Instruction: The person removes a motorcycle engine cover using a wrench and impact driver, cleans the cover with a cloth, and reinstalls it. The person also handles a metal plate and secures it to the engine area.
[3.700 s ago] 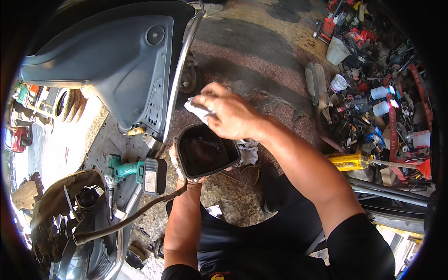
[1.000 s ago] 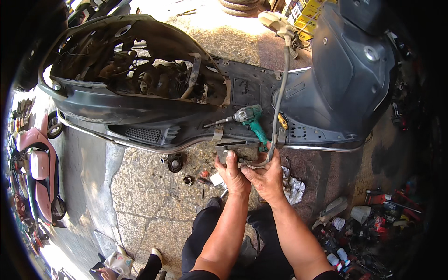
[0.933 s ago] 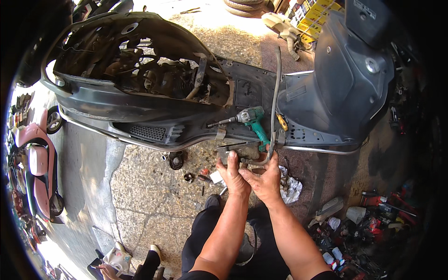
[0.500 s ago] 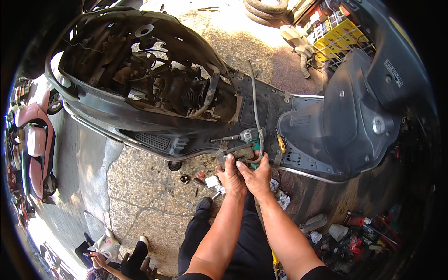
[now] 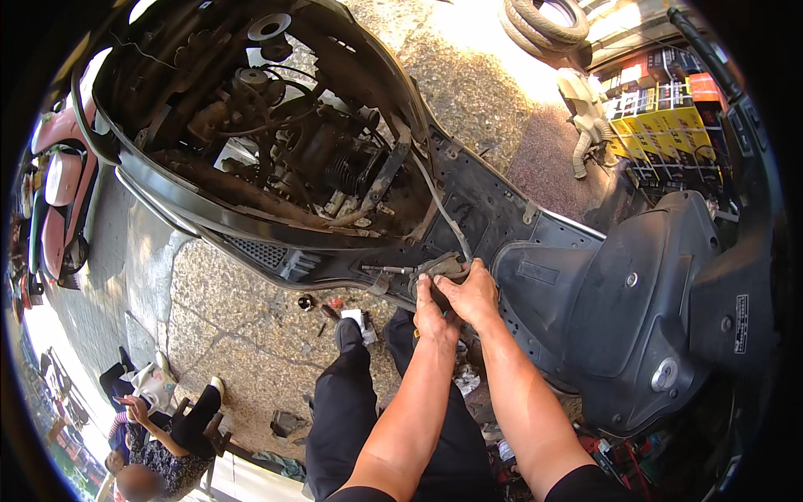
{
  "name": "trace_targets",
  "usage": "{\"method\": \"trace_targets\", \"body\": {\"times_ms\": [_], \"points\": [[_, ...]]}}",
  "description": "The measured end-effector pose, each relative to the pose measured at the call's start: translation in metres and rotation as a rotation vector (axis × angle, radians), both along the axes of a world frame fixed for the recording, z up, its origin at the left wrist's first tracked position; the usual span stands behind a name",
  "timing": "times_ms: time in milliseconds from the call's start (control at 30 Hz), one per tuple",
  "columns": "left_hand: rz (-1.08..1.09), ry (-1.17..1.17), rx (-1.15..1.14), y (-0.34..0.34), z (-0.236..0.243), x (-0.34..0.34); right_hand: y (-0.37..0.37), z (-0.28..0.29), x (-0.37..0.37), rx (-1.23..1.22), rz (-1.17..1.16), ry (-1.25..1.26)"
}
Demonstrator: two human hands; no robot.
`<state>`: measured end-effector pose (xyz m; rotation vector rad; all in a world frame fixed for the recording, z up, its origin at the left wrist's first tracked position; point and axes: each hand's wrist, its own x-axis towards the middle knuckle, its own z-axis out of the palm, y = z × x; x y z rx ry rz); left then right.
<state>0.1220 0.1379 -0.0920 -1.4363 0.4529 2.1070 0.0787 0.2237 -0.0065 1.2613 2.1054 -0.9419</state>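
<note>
Both my hands grip a grimy dark boxy part (image 5: 439,268) over the footboard (image 5: 473,184) of a stripped scooter. My left hand (image 5: 431,309) has its thumb along the near side; my right hand (image 5: 468,293) closes round the part's right end by a long grey hose (image 5: 441,205), which reaches up alongside the open engine bay (image 5: 284,151). Behind the part lies a drill, only its long metal nose (image 5: 386,268) showing clearly.
Dark panels (image 5: 619,309) fill the right. Tyres (image 5: 544,21), stacked yellow boxes (image 5: 657,134) and a cream part (image 5: 585,134) are beyond. A pink scooter (image 5: 63,201) stands left, a seated person (image 5: 159,435) at lower left. Small parts (image 5: 305,303) lie on the ground.
The white cloth seen earlier in my right hand is gone from it; both hands now hold the part. I have moved toward the scooter, the part now covers more of the drill.
</note>
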Motion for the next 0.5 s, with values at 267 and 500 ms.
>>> {"method": "trace_targets", "body": {"times_ms": [267,500], "points": [[-0.114,-0.043,-0.076,0.016,0.009,-0.043,0.024,-0.024,-0.032,-0.083,0.097,0.121],[-0.094,0.018,-0.118,0.026,-0.012,-0.109,0.04,-0.079,-0.091,-0.183,0.096,0.354]]}}
